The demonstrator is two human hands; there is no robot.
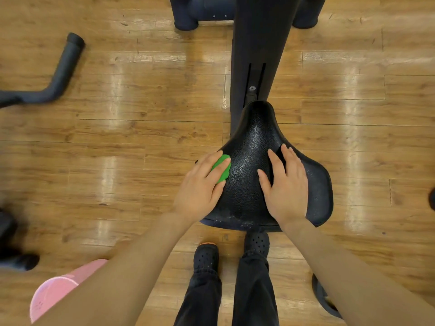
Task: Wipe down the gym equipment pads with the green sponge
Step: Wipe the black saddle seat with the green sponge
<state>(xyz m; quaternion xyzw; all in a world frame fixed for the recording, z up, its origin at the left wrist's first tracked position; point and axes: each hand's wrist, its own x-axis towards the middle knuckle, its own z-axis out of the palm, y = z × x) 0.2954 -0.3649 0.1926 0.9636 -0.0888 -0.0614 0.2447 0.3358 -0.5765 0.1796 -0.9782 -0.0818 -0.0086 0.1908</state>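
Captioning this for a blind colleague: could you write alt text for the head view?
Seen from above, the left hand presses a green sponge on a black bike seat while the right hand lies flat on it. Wooden floor lies below.

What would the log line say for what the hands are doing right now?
step: wiping | left hand: presses green sponge on seat pad, left side | right hand: flat on seat pad, steadying

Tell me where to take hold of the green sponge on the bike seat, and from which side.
Hold the green sponge flat from above, on the seat's left slope, as the left hand does now: fingers spread over its top, pressing down. It lies thin against the curved padding, so a palm-down press would likely suit wiping better than an edge pinch. The right hand steadies the seat.
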